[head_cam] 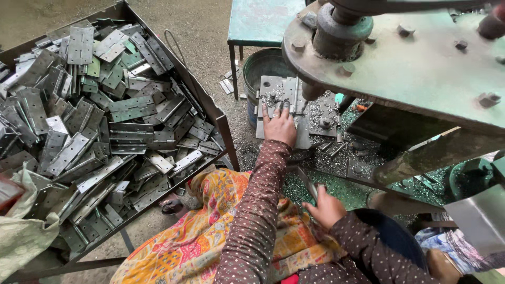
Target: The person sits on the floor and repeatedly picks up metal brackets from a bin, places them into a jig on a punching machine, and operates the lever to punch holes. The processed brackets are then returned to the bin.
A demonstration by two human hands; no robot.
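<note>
Fingers (278, 109) of left hand (280, 128) press hinge plate (277, 93) (grey) on press bed (315, 113).

Fingertips of the left hand (280, 128) partly lost among small parts on the grey press bed (284, 108); impossible to tell if any piece is pinched there. Thin metal strip (307, 184) in the right hand (327, 208), lower end covered by the fingers, kind of piece not clear. Green press machine (421, 63) cut off by top and right edge. Tray of hinges (105, 121) cut by left edge, lower corner hidden under pale sack (21, 236). Bucket (263, 68) half hidden behind press bed, contents not visible. Metal chips (342, 158) too small to tell apart. Foot (173, 205) mostly covered by patterned cloth (210, 231).
</note>
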